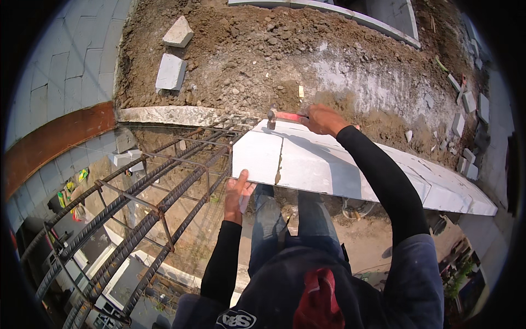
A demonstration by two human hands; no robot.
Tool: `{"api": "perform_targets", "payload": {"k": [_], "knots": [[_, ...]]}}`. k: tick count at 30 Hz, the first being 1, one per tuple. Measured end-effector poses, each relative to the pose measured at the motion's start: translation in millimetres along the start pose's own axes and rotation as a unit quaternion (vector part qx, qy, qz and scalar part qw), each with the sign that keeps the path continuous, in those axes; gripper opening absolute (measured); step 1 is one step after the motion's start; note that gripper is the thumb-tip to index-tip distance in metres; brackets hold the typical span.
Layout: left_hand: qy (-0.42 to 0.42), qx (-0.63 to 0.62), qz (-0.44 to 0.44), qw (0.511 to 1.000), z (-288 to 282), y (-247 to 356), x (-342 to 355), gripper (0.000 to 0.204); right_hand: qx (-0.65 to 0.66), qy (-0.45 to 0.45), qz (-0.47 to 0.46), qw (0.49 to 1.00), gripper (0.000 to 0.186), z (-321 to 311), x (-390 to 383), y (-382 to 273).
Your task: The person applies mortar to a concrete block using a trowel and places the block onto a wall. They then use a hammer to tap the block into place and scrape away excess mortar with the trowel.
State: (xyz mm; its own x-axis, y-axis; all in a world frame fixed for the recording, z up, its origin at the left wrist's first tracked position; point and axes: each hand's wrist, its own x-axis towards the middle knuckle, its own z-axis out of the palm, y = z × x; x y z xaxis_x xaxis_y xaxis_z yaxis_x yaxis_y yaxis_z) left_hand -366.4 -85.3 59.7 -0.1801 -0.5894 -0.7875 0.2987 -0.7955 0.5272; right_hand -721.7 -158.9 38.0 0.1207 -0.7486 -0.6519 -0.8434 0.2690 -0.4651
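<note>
Right grip (327,120) wraps a metal-headed hammer (289,116); spread left grip (236,198) touches smooth white block (257,154).

The single head view looks steeply down from the wearer's head through a wide fisheye, its picture ringed in black. The torso (279,268) is nearest, at bottom centre. The left hand (234,200), left of centre, and right hand (324,120), above centre, appear within arm's reach, by the wall (318,164) crossing mid-frame; soil (230,49) lies farther off, at the top.
</note>
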Motion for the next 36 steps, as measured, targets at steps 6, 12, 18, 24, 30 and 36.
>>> {"api": "perform_targets", "payload": {"k": [6, 12, 18, 24, 30, 36], "knots": [[0.027, -0.005, -0.012, 1.000, 6, 3, -2, 0.051, -0.015, -0.057, 0.013, 0.998, 0.040, 13, 12, 4], [0.022, -0.008, -0.025, 0.999, -1, 5, 0, 0.051, 0.012, -0.045, 0.006, 0.999, 0.038, 16, 10, -4], [0.024, -0.001, -0.031, 0.999, -1, 4, 1, 0.052, 0.042, -0.006, -0.011, 0.999, 0.033, 28, 18, -14], [0.028, 0.002, -0.020, 0.999, -3, -2, 2, 0.050, 0.059, 0.024, -0.006, 0.998, 0.032, 38, 20, -12], [0.024, -0.013, 0.003, 1.000, 1, -4, 1, 0.046, 0.006, 0.032, -0.029, 0.999, 0.030, 35, 9, -24], [-0.007, -0.005, 0.039, 0.999, 14, -3, -4, 0.065, -0.044, 0.147, -0.027, 0.988, 0.028, 5, -66, -45]]}}
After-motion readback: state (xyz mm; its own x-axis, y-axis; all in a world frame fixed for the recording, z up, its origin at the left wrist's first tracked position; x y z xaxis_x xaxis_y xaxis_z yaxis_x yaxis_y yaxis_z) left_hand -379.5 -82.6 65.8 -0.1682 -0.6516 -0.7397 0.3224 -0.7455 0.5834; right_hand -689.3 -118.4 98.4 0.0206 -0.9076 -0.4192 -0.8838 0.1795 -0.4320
